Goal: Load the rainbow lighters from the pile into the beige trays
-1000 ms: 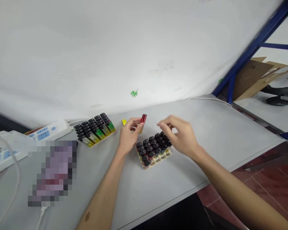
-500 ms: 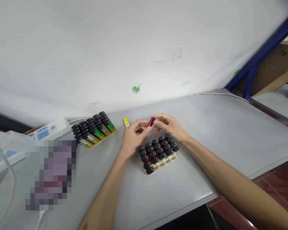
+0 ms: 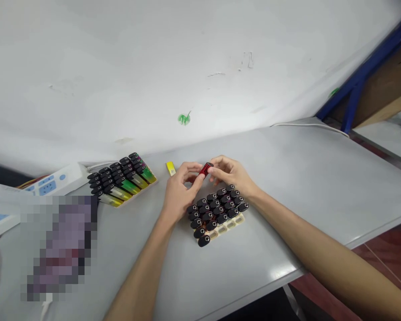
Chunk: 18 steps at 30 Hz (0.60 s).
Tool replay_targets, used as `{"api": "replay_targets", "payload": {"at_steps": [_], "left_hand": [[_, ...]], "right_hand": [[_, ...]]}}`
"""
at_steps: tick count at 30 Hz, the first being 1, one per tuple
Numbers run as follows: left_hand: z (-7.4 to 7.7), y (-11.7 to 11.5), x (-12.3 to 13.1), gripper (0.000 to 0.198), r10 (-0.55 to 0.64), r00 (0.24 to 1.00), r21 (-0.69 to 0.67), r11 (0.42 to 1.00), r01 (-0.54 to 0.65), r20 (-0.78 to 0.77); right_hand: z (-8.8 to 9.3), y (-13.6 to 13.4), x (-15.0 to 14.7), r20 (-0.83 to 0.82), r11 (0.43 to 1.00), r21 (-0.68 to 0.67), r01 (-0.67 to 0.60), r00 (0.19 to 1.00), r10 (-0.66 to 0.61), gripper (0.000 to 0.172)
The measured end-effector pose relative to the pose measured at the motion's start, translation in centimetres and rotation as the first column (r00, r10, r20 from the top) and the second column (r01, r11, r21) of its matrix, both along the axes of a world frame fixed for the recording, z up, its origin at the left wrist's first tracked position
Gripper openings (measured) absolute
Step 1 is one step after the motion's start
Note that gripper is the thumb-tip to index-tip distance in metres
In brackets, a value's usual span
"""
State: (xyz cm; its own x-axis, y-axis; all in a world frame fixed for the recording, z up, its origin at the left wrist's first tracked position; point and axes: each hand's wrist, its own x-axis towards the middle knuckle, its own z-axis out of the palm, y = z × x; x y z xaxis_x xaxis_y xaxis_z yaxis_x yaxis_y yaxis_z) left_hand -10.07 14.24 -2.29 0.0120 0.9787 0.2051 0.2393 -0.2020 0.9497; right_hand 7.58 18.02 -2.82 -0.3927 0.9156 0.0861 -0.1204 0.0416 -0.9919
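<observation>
Between my two hands, above the table, is a small glossy red vape-like device [image 3: 205, 169] with a dark end. My left hand [image 3: 184, 185] pinches its lower left part between thumb and fingers. The fingers of my right hand [image 3: 231, 176] close on its upper right end. Just below my hands stands a pale tray [image 3: 222, 229] with rows of upright devices with black oval tops [image 3: 218, 209]; several slots along its near edge hold nothing. A yellow piece [image 3: 170, 168] lies behind my left hand, partly hidden by it.
At the left, a second tray [image 3: 137, 191] holds rows of black-topped devices with green and yellow bodies. A white power strip [image 3: 58, 180] and a blurred-out object [image 3: 62, 245] with a cable are farther left. A white wall [image 3: 200, 80] borders the table's back; a cable [image 3: 307, 125] lies back right.
The view has shifted slightly, so the trays sit a little farther left. Both hands still hold the red device, which is turned a little and shows more of its dark end.
</observation>
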Motion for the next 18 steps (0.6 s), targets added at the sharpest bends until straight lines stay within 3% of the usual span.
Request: {"api": "replay_targets", "payload": {"at_steps": [4,9,18], "left_hand": [[0.21,-0.02,0.04,0.008,-0.001,1.0,0.024,1.0,0.001,-0.013],[0.29,-0.05,0.03,0.012,-0.062,0.993,-0.037,0.997,0.066,0.102],[0.24,-0.04,-0.07,0.011,-0.119,0.986,-0.051,0.991,0.125,0.118]], "right_hand": [[0.05,-0.08,0.01,0.006,0.999,0.03,-0.029,1.0,0.029,0.021],[0.01,0.01,0.07,-0.012,0.998,0.014,-0.062,0.998,0.062,0.021],[-0.11,-0.04,0.15,-0.029,0.997,0.005,-0.082,0.996,0.082,0.019]]}}
